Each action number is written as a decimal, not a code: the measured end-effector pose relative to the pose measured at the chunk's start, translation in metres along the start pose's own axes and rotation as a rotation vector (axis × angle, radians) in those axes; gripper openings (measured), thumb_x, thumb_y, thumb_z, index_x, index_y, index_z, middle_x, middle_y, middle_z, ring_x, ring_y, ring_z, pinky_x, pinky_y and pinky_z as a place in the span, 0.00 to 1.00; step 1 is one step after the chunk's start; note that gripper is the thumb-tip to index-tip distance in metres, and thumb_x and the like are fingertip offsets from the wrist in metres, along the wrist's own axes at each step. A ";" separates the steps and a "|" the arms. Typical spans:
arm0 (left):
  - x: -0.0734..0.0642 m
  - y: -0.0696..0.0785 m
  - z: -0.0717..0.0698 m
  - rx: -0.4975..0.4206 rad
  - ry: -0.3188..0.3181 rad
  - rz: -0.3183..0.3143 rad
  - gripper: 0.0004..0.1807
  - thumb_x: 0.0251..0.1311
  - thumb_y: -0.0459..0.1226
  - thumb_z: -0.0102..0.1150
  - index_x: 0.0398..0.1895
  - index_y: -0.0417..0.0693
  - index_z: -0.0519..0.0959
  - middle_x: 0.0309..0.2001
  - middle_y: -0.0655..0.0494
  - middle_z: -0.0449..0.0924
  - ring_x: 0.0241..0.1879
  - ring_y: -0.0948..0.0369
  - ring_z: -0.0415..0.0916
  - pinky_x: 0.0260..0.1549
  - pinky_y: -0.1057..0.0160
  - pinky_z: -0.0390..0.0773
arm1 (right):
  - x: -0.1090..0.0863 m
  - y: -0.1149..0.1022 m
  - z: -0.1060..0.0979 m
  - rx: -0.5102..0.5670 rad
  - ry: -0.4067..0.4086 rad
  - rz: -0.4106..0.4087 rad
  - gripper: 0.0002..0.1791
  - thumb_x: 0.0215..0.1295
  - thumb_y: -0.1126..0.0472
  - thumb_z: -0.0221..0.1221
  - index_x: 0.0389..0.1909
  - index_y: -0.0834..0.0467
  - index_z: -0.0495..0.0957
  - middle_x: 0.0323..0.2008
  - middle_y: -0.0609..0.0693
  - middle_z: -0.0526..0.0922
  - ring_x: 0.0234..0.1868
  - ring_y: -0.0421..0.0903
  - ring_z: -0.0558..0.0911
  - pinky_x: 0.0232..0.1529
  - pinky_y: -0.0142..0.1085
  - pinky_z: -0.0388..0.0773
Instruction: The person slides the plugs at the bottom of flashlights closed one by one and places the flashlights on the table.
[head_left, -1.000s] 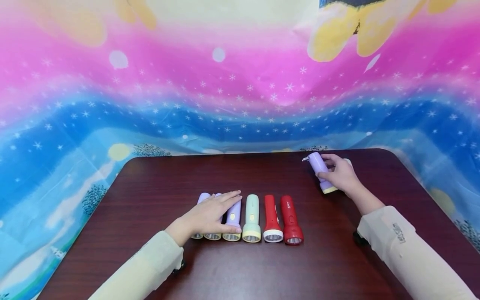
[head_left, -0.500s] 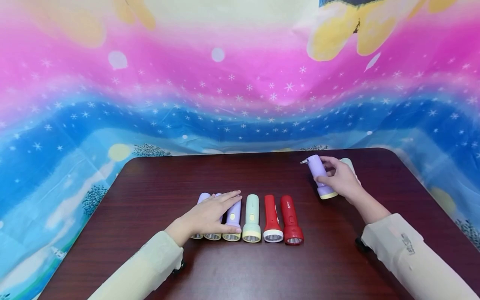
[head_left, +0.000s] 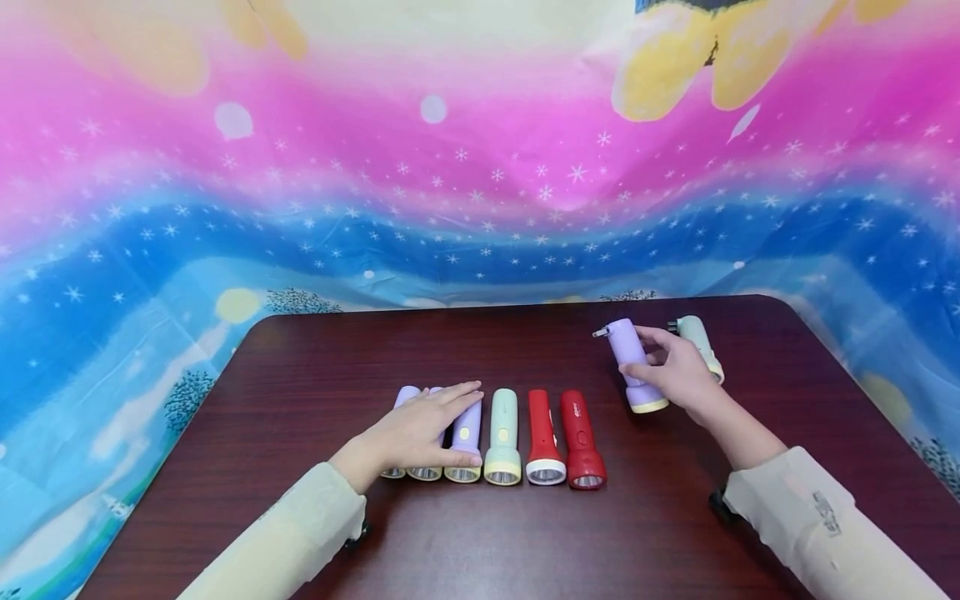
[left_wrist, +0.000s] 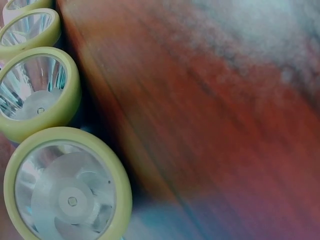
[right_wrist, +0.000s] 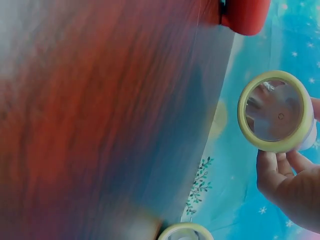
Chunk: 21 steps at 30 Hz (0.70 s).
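Note:
My right hand (head_left: pixel 678 371) grips a purple flashlight (head_left: pixel 630 362) by its body, with its yellow-rimmed lens end toward me and plug prongs sticking out at the far end. The right wrist view shows that yellow rim (right_wrist: pixel 274 111) with fingers around the body behind it. My left hand (head_left: pixel 420 425) rests with fairly straight fingers across several purple flashlights (head_left: pixel 467 433), partly hiding them. Their yellow-rimmed lenses (left_wrist: pixel 67 187) line up in the left wrist view. To their right lie a mint green flashlight (head_left: pixel 504 435), a red one with a white rim (head_left: pixel 543 437) and an all-red one (head_left: pixel 583 440).
Another mint green flashlight (head_left: pixel 696 340) lies at the back right, just behind my right hand, its prongs pointing left. The dark wooden table (head_left: pixel 465 542) has rounded far corners. A colourful printed cloth (head_left: pixel 480 208) hangs behind it.
My right hand has carried the purple flashlight slightly left and toward me, uncovering the mint green flashlight behind it. My left hand and the row have stayed in place.

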<state>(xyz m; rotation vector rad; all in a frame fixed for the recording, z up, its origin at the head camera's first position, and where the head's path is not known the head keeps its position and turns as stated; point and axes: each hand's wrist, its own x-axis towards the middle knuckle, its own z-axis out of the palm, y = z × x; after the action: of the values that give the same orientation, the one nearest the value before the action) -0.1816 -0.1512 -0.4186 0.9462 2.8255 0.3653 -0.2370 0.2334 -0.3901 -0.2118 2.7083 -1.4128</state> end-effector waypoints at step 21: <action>0.000 0.002 -0.001 -0.003 0.009 0.016 0.55 0.54 0.73 0.54 0.78 0.51 0.57 0.78 0.58 0.56 0.76 0.57 0.57 0.69 0.37 0.62 | -0.022 -0.019 0.016 0.085 -0.001 -0.088 0.38 0.63 0.62 0.66 0.72 0.64 0.61 0.61 0.67 0.73 0.48 0.55 0.78 0.40 0.38 0.80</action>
<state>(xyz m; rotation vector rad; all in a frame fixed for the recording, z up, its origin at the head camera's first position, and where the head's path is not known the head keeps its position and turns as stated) -0.1808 -0.1503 -0.4171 0.9701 2.8262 0.3761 -0.2112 0.2134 -0.3831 -0.3293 2.6616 -1.5464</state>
